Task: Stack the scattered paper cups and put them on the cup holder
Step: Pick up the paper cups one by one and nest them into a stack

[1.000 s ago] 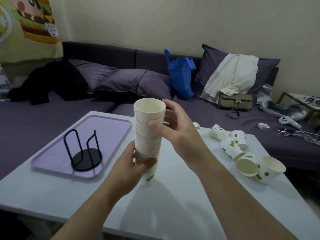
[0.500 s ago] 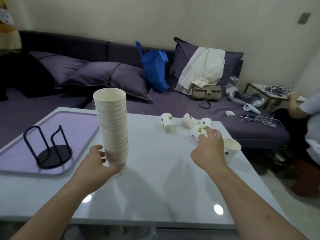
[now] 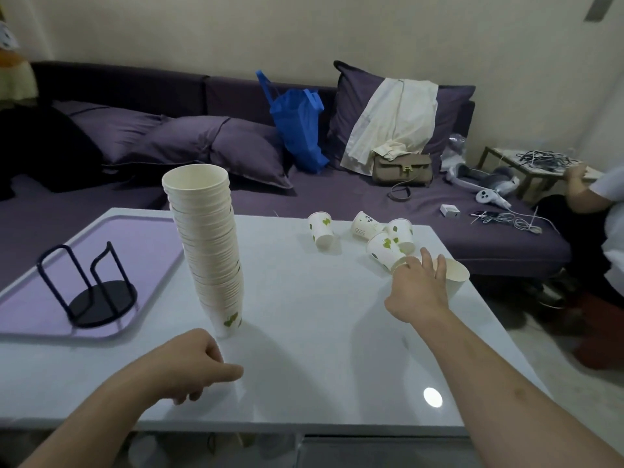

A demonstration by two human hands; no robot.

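A tall stack of white paper cups [image 3: 209, 251] stands on its own on the white table [image 3: 304, 349], leaning slightly. My left hand [image 3: 192, 363] rests just in front of its base, fingers loosely curled, holding nothing. Several loose cups with green leaf prints lie at the far right: one upright-ish [image 3: 320, 229], two on their sides [image 3: 366, 224] [image 3: 401, 233], and one on its side [image 3: 385, 251] touching my right hand [image 3: 418, 285]. That hand's fingers are spread, reaching beside an upright cup [image 3: 454, 273]. The black wire cup holder [image 3: 91, 292] stands on a purple tray [image 3: 141, 244] at the left.
A purple sofa [image 3: 354, 204] runs behind the table with cushions, a blue bag [image 3: 300, 130], a handbag [image 3: 401, 168] and cables. Another person [image 3: 604, 211] sits at the far right by a small side table. The table's right edge is close to the loose cups.
My left hand has let go of the stack and drawn back toward me. My right hand has stayed at the loose cups, its fingers now spread.
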